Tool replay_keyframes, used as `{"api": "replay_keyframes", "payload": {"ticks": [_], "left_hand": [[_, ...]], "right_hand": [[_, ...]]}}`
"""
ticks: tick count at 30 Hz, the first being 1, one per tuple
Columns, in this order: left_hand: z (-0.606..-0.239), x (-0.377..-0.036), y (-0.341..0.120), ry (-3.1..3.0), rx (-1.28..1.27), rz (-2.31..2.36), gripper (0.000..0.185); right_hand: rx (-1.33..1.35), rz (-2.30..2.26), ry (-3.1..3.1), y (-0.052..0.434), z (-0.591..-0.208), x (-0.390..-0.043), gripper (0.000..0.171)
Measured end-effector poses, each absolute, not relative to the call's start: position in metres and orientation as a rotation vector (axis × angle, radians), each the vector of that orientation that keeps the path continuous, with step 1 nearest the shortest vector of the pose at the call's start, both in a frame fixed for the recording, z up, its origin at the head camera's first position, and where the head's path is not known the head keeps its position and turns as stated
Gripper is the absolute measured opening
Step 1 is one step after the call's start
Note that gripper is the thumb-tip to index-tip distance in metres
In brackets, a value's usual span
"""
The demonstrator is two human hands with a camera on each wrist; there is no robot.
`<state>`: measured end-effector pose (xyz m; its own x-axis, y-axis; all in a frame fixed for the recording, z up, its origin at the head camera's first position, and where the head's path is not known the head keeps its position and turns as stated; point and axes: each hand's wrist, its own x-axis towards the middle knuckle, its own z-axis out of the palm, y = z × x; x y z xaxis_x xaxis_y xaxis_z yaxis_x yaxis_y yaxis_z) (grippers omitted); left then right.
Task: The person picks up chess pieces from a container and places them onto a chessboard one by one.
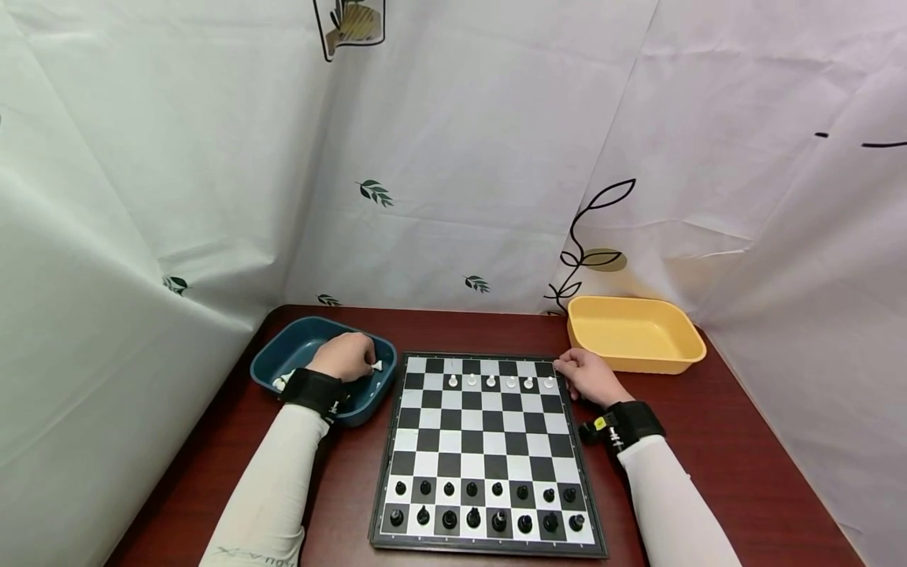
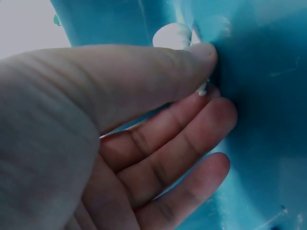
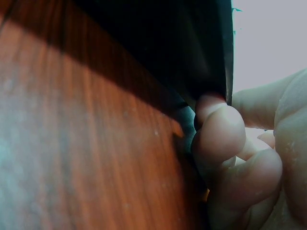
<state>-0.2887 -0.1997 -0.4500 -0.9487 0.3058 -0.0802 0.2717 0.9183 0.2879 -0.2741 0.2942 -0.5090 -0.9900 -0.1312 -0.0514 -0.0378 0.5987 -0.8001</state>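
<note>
My left hand [image 1: 345, 356] reaches into a blue bin [image 1: 266, 353] and pinches a white chess piece [image 2: 171, 36] between thumb and fingers; the thumb covers part of it. More white chess pieces [image 1: 281, 383] lie at the bin's left side, partly behind the wrist. My right hand [image 1: 590, 376] grips the far right corner of a chessboard [image 1: 482, 421], fingers curled at its edge [image 3: 204, 52]. Several white pawns [image 1: 491, 381] stand in a row near the board's far side. Two rows of black chess pieces [image 1: 473, 518] stand along the near side.
A yellow bin [image 1: 634, 361] sits at the back right of the dark red-brown table [image 1: 737, 472]. White patterned cloth [image 1: 453, 157] hangs behind the table and on both sides. The blue bin stands left of the chessboard.
</note>
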Motion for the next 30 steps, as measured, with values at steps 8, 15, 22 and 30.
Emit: {"api": "replay_keyframes", "payload": {"ticks": [8, 15, 22, 30], "left_hand": [[-0.447, -0.291, -0.202, 2.97, 0.501, 0.439, 0.008], [-0.439, -0.29, -0.205, 2.986, 0.524, 0.49, 0.005], [-0.435, -0.289, -0.207, 3.01, 0.529, 0.53, 0.008], [-0.429, -0.287, -0.208, 3.025, 0.631, 0.639, 0.006]], "right_hand": [[-0.148, -1.343, 2.716, 0.294, -0.508, -0.275, 0.024], [-0.141, -1.342, 2.713, 0.294, -0.509, -0.275, 0.024], [-0.131, -1.349, 2.713, 0.295, -0.51, -0.275, 0.023], [-0.139, -1.347, 2.711, 0.295, -0.509, -0.274, 0.024]]}}
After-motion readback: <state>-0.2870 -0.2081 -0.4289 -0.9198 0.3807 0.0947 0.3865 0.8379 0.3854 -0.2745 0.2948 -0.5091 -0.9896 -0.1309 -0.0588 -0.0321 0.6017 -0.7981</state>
